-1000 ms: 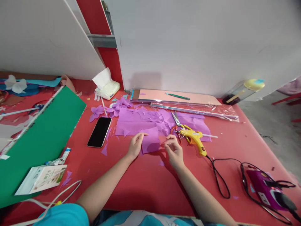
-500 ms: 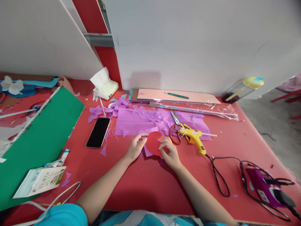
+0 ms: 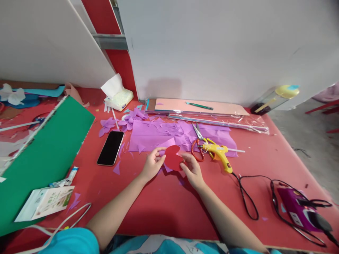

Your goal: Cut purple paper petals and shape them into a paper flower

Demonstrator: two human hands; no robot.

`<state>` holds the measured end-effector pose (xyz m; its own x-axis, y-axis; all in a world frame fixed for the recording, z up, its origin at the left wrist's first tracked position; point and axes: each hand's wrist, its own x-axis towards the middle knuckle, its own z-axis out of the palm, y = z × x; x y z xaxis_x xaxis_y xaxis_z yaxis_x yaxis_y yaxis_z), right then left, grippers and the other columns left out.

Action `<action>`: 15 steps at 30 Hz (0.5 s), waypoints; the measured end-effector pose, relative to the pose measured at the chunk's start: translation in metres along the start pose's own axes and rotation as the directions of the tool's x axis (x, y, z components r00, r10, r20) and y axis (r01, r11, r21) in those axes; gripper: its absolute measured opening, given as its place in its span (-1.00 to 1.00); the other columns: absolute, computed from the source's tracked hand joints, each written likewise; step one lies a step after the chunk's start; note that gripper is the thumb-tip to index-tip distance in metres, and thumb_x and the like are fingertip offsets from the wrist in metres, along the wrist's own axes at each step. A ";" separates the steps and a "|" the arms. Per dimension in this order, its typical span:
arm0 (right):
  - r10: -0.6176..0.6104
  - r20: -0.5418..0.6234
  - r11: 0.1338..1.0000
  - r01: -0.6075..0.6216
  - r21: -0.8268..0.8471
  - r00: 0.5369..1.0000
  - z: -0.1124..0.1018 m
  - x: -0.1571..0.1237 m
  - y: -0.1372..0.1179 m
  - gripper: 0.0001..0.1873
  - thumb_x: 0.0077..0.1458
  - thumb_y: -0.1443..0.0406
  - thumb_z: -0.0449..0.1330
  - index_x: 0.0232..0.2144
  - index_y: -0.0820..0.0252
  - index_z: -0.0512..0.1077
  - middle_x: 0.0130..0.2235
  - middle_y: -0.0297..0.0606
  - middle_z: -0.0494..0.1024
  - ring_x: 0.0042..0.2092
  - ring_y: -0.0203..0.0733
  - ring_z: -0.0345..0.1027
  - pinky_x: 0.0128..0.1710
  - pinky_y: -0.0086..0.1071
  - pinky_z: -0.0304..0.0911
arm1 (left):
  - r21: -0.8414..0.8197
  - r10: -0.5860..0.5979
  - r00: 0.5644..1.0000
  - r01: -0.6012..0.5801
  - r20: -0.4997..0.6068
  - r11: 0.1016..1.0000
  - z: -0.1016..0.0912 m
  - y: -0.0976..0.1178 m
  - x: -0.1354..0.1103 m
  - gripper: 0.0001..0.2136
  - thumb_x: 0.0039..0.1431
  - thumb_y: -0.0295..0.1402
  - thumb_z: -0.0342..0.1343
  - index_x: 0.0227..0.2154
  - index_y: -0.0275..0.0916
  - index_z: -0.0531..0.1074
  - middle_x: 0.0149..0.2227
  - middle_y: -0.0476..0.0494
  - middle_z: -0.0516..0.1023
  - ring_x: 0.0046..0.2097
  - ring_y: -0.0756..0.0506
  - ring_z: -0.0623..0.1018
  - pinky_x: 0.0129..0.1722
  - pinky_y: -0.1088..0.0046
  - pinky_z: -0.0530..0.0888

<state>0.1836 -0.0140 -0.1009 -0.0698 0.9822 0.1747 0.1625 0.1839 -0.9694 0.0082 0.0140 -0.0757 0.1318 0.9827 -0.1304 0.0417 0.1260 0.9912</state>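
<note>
A red paper cutout (image 3: 173, 158) with rounded lobes and a notch in its upper right edge is held above the table. My left hand (image 3: 154, 164) pinches its left edge between thumb and fingers. At the right edge is my right hand (image 3: 193, 171), its thumb tip at the paper and its fingers spread apart from the thumb. Whether those fingertips touch the paper is hard to see. Purple paper (image 3: 148, 135) with loose scraps lies just beyond the hands. Close to my right hand are scissors (image 3: 198, 132) and a yellow glue gun (image 3: 218, 152) with a glue stick.
A phone (image 3: 110, 148) and a green board (image 3: 53, 148) lie to the left. Tissues (image 3: 120, 100), wrapped paper sheets (image 3: 225, 120) and a green pen-like tool (image 3: 200, 106) are along the back. The glue gun's cord runs to a purple power box (image 3: 293, 208) at right.
The red paper has turned and tilted in my left hand, its notch now at the upper right. My right hand's fingers have moved off its front face and spread.
</note>
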 end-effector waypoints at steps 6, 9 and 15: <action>0.126 -0.079 0.992 -0.128 -0.014 0.989 0.006 -0.001 0.009 -0.61 -0.02 0.32 0.16 -0.10 0.09 0.18 -0.46 -0.41 0.39 -0.39 -0.27 0.30 -0.29 -0.34 0.22 | -0.098 -0.009 0.998 0.003 -0.068 0.995 0.001 0.000 -0.001 -0.50 0.03 -0.35 0.10 0.06 -0.23 0.16 -0.58 0.08 0.36 -0.55 0.06 0.39 -0.51 0.57 0.35; 0.165 -0.131 0.986 -0.168 -0.006 0.978 0.005 0.001 0.012 -0.87 -0.03 0.29 0.16 -0.36 0.15 0.31 -0.46 -0.36 0.39 -0.40 -0.28 0.26 -0.32 -0.36 0.20 | -0.216 -0.042 0.995 0.022 -0.090 0.976 0.001 0.001 0.000 -0.40 0.03 -0.33 0.10 0.14 -0.21 0.03 -0.57 0.07 0.39 -0.48 0.02 0.45 -0.43 0.52 0.41; 0.237 -0.078 0.935 -0.206 0.290 0.968 0.009 0.004 0.006 -0.85 -0.05 0.23 0.19 -0.52 0.17 0.32 -0.21 -0.26 0.35 -0.21 -0.23 0.30 -0.21 -0.33 0.24 | -0.420 -0.097 0.991 0.050 -0.091 0.906 0.006 -0.003 0.000 -0.36 -0.02 -0.31 0.18 0.12 -0.23 0.06 -0.69 0.16 0.32 -0.63 0.06 0.39 -0.55 0.57 0.37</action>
<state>0.1754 -0.0088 -0.1080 0.0473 0.9978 -0.0474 -0.1192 -0.0415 -0.9920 0.0137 0.0126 -0.0792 0.0361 0.9742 -0.2228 -0.3713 0.2201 0.9020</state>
